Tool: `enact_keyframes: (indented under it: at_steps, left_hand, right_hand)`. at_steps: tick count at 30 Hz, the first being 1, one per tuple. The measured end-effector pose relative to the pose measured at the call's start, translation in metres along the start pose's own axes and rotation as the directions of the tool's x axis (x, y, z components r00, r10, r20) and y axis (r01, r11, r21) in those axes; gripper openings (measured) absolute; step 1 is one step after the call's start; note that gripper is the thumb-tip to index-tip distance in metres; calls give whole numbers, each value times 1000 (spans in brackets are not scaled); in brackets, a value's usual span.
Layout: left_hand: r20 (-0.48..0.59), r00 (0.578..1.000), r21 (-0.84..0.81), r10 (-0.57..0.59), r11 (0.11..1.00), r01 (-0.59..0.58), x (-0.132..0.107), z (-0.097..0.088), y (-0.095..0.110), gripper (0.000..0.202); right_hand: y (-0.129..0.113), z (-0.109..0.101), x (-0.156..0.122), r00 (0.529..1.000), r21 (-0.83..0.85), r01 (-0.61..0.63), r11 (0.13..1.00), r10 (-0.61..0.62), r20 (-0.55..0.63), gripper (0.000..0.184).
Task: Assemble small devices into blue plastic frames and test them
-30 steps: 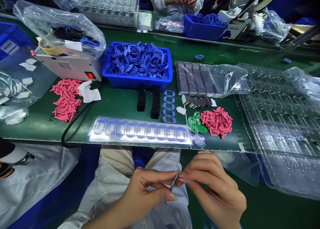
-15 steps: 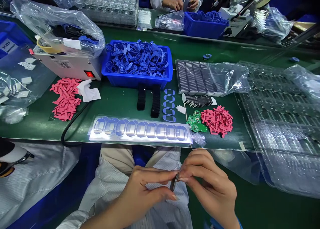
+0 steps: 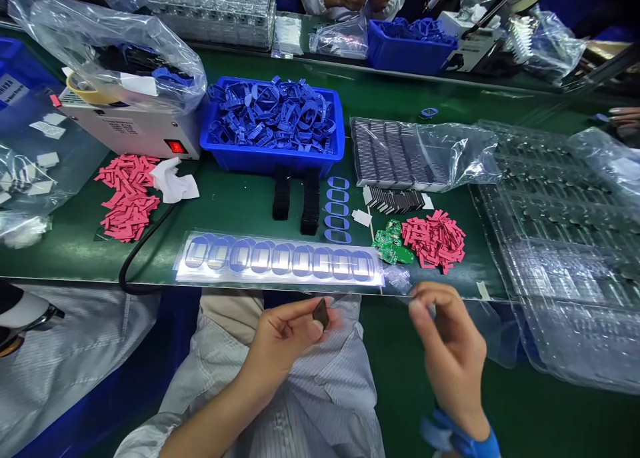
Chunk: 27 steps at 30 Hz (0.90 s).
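Piece: small dark plate [image 3: 321, 313], pinched firmly above the lap.
Left hand [image 3: 280, 345]: closed on it, thumb against fingers.
Right hand [image 3: 450, 351]: fingertips nearly together, apart from the plate; hold unclear.
Bench: 9 blue frames [image 3: 283, 261] on clear film [image 3: 280, 281]; 5 loose frames [image 3: 337, 209] beside; blue crate [image 3: 270, 166] still full.

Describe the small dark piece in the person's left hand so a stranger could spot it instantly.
Start at the near edge of the green workbench, above the person's lap. The left hand pinches a small, flat dark piece between thumb and fingers, the only dark piece held up, unlike the black stacks on the bench.
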<state>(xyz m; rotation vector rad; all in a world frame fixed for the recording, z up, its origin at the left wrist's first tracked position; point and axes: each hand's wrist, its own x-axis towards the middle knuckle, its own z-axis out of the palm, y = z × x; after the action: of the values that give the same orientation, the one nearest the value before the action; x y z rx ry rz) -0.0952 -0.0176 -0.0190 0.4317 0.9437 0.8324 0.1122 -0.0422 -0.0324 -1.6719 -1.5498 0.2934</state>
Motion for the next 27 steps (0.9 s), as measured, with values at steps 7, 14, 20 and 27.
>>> enact_keyframes:
  at_steps: [7, 14, 20, 27]
  left_hand:
    - [98, 990, 102, 104, 988, -114, -1, -1, 4, 21]
    - [224, 879, 570, 420, 675, -468, -3, -5, 18, 34]
    - [448, 667, 686, 595, 249, -683, -1, -1, 30, 55]
    - [593, 584, 685, 555, 33, -727, 5, -3, 33, 72]
  right_hand:
    - [54, 13, 12, 990, -411, -31, 911, -29, -139, 13]
    - [41, 9, 0, 921, -605, 368, 706, -365, 134, 25]
    - [18, 6, 14, 951, -357, 292, 887, -310, 7, 19]
    - [-39, 0, 32, 877, 260, 334, 906, -399, 266, 37]
